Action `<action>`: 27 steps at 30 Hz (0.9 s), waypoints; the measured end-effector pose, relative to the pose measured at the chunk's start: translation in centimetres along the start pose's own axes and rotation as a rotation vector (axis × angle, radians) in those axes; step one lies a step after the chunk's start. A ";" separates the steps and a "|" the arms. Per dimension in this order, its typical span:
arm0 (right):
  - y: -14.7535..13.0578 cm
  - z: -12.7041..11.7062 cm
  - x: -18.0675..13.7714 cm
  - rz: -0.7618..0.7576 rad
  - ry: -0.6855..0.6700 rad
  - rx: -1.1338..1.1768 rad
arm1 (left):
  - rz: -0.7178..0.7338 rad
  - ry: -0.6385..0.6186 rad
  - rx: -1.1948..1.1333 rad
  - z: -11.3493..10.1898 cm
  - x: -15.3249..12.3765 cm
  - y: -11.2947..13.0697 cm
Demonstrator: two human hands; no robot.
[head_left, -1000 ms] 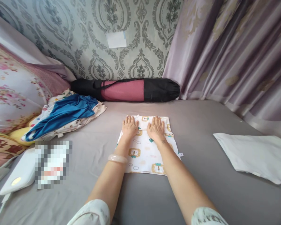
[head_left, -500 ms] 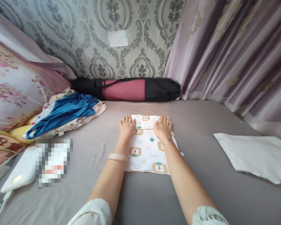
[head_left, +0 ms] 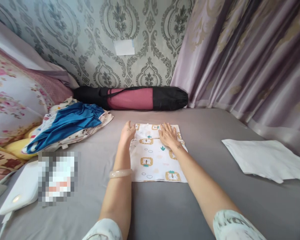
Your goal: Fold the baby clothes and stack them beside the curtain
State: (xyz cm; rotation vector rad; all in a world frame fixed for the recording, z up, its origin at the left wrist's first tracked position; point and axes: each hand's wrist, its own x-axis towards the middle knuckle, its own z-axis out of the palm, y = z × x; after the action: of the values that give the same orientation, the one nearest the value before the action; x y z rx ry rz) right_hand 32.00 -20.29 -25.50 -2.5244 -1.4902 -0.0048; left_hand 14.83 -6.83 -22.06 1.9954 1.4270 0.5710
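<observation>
A folded white cloth (head_left: 155, 160) printed with tan lion faces and green leaves lies flat on the grey bed sheet in front of me. A seam or fold line crosses its upper part. My right hand (head_left: 168, 135) rests palm down on the upper right of the cloth, fingers spread and pointing away from me. At the cloth's upper left edge, my left hand (head_left: 128, 132) is turned onto its side with the thumb towards the cloth. Its other fingers are mostly hidden, so I cannot see whether they grip the edge. A pale bangle (head_left: 120, 173) circles my left forearm.
A blue garment (head_left: 72, 121) lies on other crumpled clothes at the left, beside a floral pillow (head_left: 10, 96). A white device (head_left: 23, 188) with a cable sits nearer. The black and pink rolled bag (head_left: 130, 99) lies along the wall. Folded white fabric (head_left: 265, 158) lies at right.
My left hand has turned from flat onto its side and shifted left to the cloth's edge. My right hand has slid slightly left across the cloth, still flat. The view has shifted a little.
</observation>
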 end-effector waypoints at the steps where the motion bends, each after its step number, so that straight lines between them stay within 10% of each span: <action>1: 0.0 0.4 -0.1 0.005 -0.025 -0.002 | -0.019 0.011 -0.022 -0.3 0.0 -0.3; 27: -6.7 1.6 1.9 -0.020 -0.133 0.001 | -0.179 0.033 -0.369 0.7 0.9 -2.0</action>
State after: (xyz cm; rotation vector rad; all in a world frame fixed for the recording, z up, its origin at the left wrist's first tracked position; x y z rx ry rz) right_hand 26.92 -15.22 -25.66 -2.5538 -1.5628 0.1635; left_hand 14.22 -5.69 -23.91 1.5604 1.3869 0.7300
